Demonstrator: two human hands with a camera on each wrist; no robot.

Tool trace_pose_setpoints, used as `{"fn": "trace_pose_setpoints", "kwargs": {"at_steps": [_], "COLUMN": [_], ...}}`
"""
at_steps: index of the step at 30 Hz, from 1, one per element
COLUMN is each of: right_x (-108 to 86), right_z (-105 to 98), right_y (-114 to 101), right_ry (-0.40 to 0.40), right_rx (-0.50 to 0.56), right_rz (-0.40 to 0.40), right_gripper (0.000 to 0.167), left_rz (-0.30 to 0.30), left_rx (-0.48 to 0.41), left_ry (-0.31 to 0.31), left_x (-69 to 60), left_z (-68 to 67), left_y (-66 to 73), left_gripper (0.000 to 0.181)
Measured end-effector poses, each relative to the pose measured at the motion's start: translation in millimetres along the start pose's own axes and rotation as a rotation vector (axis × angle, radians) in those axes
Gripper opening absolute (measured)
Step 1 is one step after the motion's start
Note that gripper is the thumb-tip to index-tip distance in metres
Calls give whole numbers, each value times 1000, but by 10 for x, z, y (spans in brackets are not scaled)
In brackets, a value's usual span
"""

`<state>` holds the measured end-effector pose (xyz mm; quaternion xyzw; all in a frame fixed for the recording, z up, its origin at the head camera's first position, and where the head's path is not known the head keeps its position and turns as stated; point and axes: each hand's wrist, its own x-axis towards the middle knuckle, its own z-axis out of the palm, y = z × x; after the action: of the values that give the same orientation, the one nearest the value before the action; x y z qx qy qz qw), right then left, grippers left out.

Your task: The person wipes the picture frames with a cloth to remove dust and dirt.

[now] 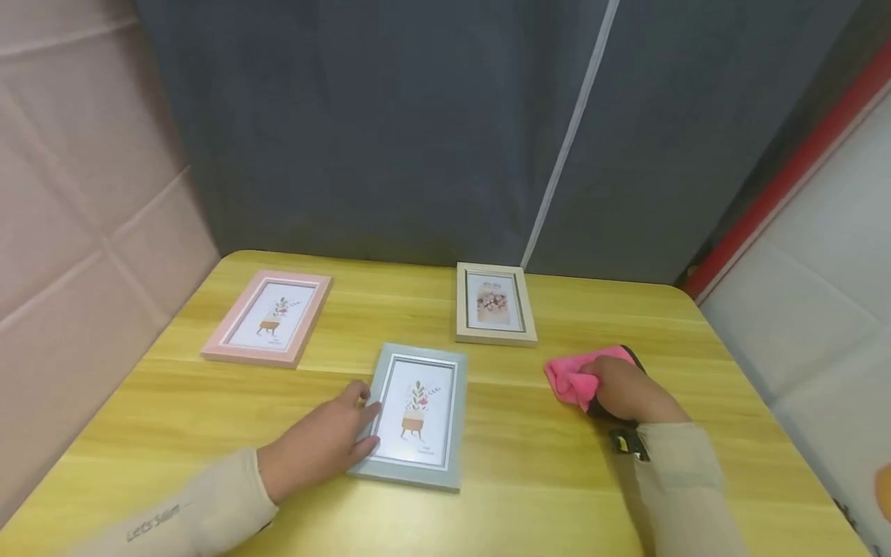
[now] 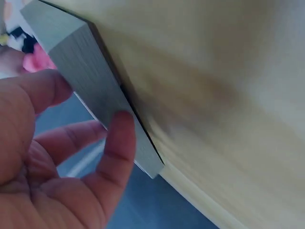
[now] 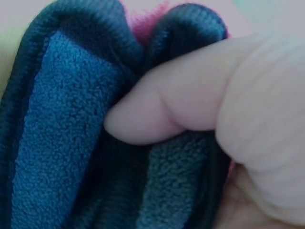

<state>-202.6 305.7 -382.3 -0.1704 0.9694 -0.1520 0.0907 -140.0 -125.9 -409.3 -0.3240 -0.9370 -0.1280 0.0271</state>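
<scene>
A light blue picture frame [image 1: 418, 418] with a plant-pot print lies flat on the table. My left hand [image 1: 320, 441] touches its left side; in the left wrist view, one fingertip rests on the frame's side wall [image 2: 81, 67], while the thumb and another finger reach over its top edge. To the right, my right hand [image 1: 626, 387] grips a folded cleaning cloth [image 1: 571, 375], pink on one face. The right wrist view shows the cloth's dark blue face [image 3: 62, 119] with the thumb pressed into its fold.
Back left on the wooden table [image 1: 508, 464] lies a pink picture frame [image 1: 254, 357]. A cream picture frame [image 1: 494, 338] is near the back edge. A dark grey panel [image 1: 362, 131] stands behind the table, with pale walls at both sides.
</scene>
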Motion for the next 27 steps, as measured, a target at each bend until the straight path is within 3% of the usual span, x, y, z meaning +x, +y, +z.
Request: {"fn": "trace_pose_setpoints", "kwargs": {"at_steps": [4, 6, 11, 13, 15, 18, 21, 24, 27], "right_x": [9, 16, 17, 6, -5, 12, 41, 56, 57], "right_z": [0, 2, -49, -95, -125, -104, 18, 215, 402], "right_y": [25, 34, -43, -142, -296, -581, -883, -1130, -1323], "right_ry": [4, 38, 193, 249, 288, 325, 296, 207, 65], "right_rx": [-10, -20, 37, 79, 121, 150, 151, 76, -44], "right_rz": [-25, -42, -63, -88, -133, -239, -340, -424, -432], "right_gripper": [26, 25, 17, 19, 26, 27, 27, 31, 42], "left_rz": [-40, -110, -381, -465, -507, -528, -520, -508, -492], "left_rx": [-94, -176, -463, -571, -637, -663, -668, -659, -631], "left_ry": [-30, -50, -98, -126, -163, -167, -167, -174, -167], "left_x": [11, 69, 327, 438, 515, 597, 653, 700, 724], "left_z": [0, -28, -131, -114, -67, 14, 69, 116, 127], "left_y": [144, 148, -70, -180, -246, -264, -239, -207, -200], "left_gripper": [49, 47, 55, 61, 62, 59, 57, 54, 34]}}
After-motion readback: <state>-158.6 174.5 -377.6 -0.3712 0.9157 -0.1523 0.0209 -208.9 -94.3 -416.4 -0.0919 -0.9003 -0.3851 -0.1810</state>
